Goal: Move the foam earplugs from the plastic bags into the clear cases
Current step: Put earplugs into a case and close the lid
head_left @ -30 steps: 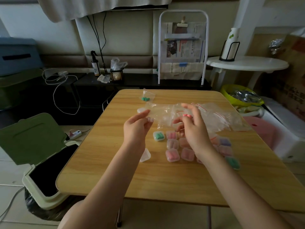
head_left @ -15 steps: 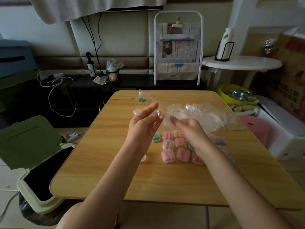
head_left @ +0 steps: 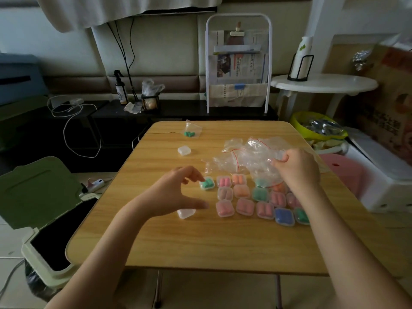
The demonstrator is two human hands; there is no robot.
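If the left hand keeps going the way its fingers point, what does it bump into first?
Most likely the green-filled case: the left hand's fingers point right at it and look almost touching, though depth is unclear.

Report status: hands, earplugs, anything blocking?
Left hand open, fingertips at green case. Right hand grips empty bags. One bag unemptied. Nothing blocking.

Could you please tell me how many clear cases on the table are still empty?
2. One empty case sits alone toward the far left of the table; the other lies beneath the left hand. The crumpled bags may hide more.
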